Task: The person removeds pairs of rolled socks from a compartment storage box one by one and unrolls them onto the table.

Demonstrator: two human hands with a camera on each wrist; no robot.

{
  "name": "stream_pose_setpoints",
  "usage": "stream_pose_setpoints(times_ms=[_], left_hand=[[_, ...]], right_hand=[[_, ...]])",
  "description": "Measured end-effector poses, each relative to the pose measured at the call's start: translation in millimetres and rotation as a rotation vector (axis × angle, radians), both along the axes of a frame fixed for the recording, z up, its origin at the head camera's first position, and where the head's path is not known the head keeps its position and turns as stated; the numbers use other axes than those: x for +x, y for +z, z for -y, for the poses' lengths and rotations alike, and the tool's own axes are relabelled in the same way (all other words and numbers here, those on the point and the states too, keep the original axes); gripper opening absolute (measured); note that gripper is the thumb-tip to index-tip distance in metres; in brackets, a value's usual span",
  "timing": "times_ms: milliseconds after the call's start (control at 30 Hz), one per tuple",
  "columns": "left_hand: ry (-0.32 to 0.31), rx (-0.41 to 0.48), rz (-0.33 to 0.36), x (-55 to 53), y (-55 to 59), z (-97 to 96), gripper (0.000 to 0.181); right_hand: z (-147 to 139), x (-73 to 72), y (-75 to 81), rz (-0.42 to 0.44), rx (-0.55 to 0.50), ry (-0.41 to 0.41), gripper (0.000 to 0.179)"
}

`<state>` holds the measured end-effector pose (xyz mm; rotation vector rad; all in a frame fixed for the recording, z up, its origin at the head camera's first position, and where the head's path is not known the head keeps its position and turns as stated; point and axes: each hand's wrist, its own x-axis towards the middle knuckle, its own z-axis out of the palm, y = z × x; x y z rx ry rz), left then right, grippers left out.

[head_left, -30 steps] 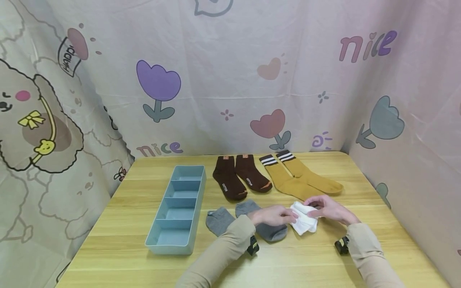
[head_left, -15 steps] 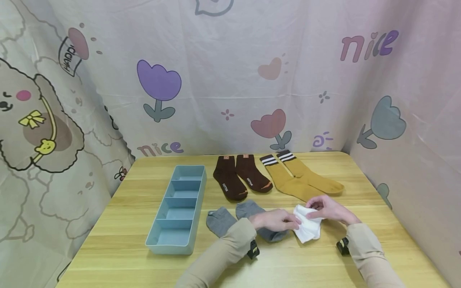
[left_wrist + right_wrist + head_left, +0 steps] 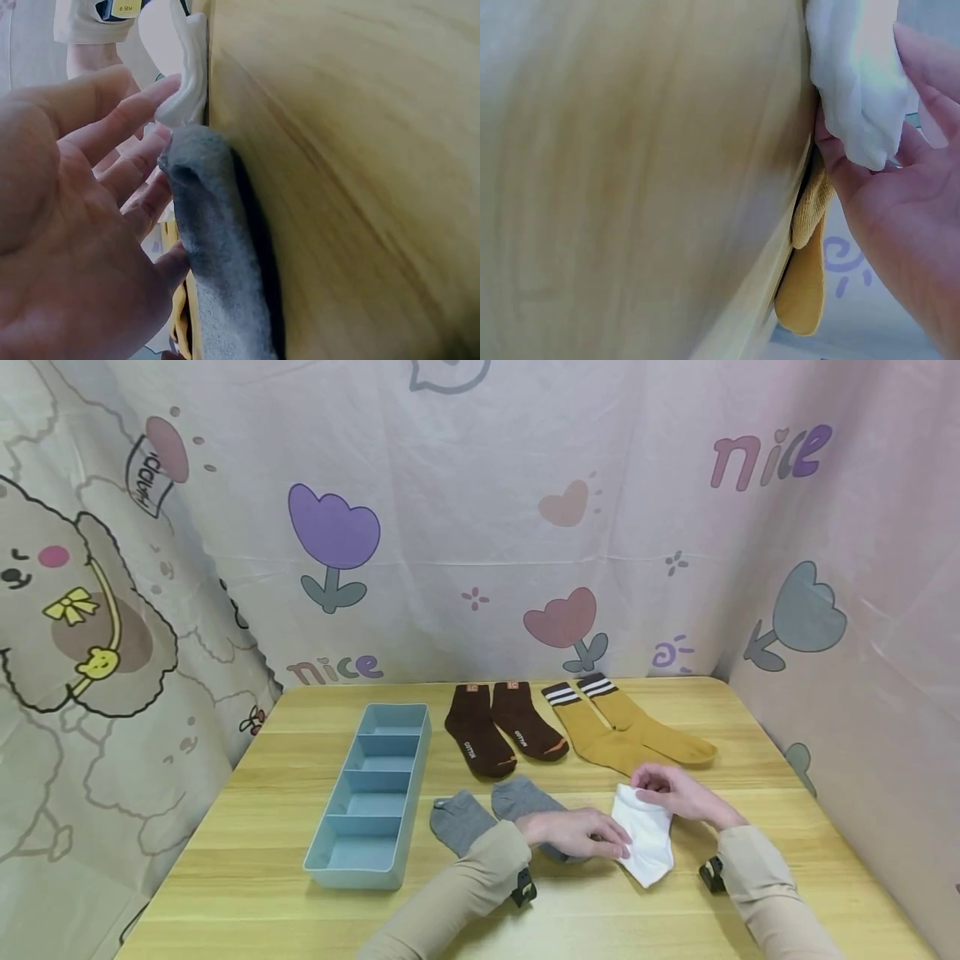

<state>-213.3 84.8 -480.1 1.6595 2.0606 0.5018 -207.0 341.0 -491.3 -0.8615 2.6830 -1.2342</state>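
A folded white sock (image 3: 643, 837) lies on the wooden table in the head view, its lower end spread toward the near edge. My left hand (image 3: 581, 833) reaches over a grey ankle sock (image 3: 525, 799), its extended fingertips touching the white sock's left side. In the left wrist view, the left fingers (image 3: 142, 154) lie loosely spread beside the grey sock's end. My right hand (image 3: 678, 793) holds the white sock by its far upper edge. The right wrist view shows the thumb on one side of the white cloth (image 3: 859, 82) and fingers on the other.
Left of the socks stands a pale blue tray (image 3: 408, 827) with several compartments in a row. A second grey sock (image 3: 459, 822) lies near the left forearm. Brown socks (image 3: 483, 739) and mustard socks (image 3: 618, 739) with striped cuffs lie farther back, before a printed curtain (image 3: 450, 527).
The white sock has unfolded from a small bunched shape into a longer, flatter one extending toward the near edge. My left hand has shifted slightly right and nearer; the right hand hardly moved.
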Motion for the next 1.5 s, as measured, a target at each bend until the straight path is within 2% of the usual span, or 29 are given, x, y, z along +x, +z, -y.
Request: stream_pose_setpoints(times_ms=[100, 167, 267, 367, 567, 800, 1000, 1100, 1267, 1333, 1500], left_hand=[[-0.004, -0.008, -0.017, 0.9, -0.5, 1.0, 0.032], [-0.007, -0.011, -0.018, 1.3, 0.2, 2.0, 0.032], [-0.007, -0.013, -0.006, 1.1, 0.5, 2.8, 0.032], [0.001, -0.017, 0.007, 0.6, 0.2, 3.4, 0.032], [0.019, -0.035, 0.004, 1.0, -0.5, 4.9, 0.033], [0.038, -0.040, 0.042, 2.0, -1.0, 6.5, 0.034], [0.018, -0.034, 0.043, 1.8, -0.7, 7.8, 0.033], [0.011, -0.031, 0.052, 2.1, 0.1, 8.2, 0.033], [0.020, -0.041, 0.051, 2.1, 0.3, 8.2, 0.034], [0.019, -0.046, 0.038, 1.9, 0.3, 8.1, 0.034], [0.007, -0.053, 0.024, 1.1, 0.5, 7.1, 0.034]], right_hand=[[1, 1.2, 1.1, -0.005, 0.007, 0.002, 0.007], [0, 2.2, 2.0, 0.031, 0.026, -0.012, 0.010], [1, 1.9, 2.7, 0.055, 0.054, -0.014, 0.021], [2, -1.4, 2.5, 0.035, 0.082, -0.011, 0.029], [7, -12.7, -0.9, -0.050, 0.117, -0.069, 0.020], [13, -22.3, -1.3, -0.064, 0.126, -0.135, 0.020], [14, -24.3, -1.0, -0.078, 0.108, -0.174, 0.013], [12, -24.0, -0.3, -0.069, 0.115, -0.169, 0.011], [10, -25.1, -0.1, -0.072, 0.157, -0.132, 0.024], [11, -26.2, -0.4, -0.094, 0.171, -0.156, 0.021], [14, -29.4, 0.5, -0.159, 0.206, -0.291, 0.011]])
